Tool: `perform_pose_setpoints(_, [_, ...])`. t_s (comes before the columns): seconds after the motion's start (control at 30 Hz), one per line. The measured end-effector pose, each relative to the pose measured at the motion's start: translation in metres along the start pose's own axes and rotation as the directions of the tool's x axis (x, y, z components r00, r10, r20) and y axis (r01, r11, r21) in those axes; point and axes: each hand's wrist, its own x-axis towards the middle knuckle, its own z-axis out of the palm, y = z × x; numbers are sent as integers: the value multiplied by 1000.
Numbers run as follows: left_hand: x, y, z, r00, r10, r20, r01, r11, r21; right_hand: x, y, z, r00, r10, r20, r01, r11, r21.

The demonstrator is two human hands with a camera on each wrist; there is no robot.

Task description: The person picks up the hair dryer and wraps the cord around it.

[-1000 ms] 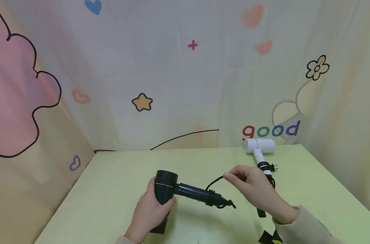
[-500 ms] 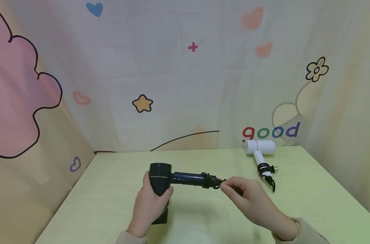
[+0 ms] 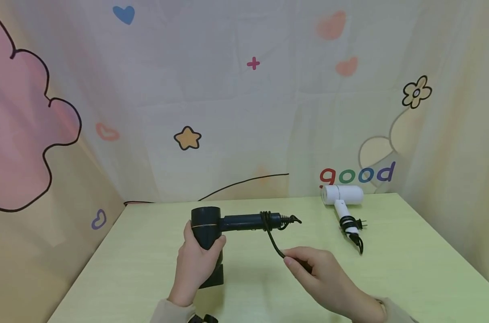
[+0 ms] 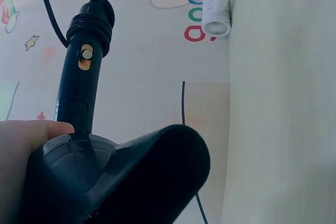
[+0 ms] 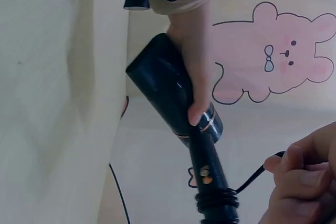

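Note:
My left hand [image 3: 200, 267] grips the head of a black hair dryer [image 3: 244, 222], its handle pointing right, held above the table. In the left wrist view the dryer's wide nozzle [image 4: 163, 177] fills the lower middle, and a switch [image 4: 85, 59] shows on the handle. Black cord [image 3: 266, 220] is coiled in several turns round the handle's end. From the coil a length of cord [image 3: 274, 244] slants down to my right hand [image 3: 325, 280], which pinches it between thumb and fingers. The cord's far end is hidden in the palm.
A white hair dryer [image 3: 343, 196] lies at the back right of the pale green table [image 3: 147, 251], its own black cord [image 3: 349, 223] wound round the handle and its plug sticking out. A patterned curtain [image 3: 228, 98] stands behind and at both sides.
The black hair dryer has risen, shifted left and levelled out. My right hand has gone from above the handle, past its end, to below it, carrying the cord round.

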Motion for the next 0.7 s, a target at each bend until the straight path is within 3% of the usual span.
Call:
perform_pose_setpoints(0.2, [2,1,-4,1000,-19,9,20,997,-68,-3,9,9,994,58,90,-67,993,100])
perform_pose_setpoints(0.43, [2,8,-11,996,-55,71,68,977,-202,3,23,15,973,116,199,-152,972,177])
perform_pose_setpoints(0.7, [-2,12,-15,991,-78,104,102,963,-251,14,49,18,952,168,258,-230,945,234])
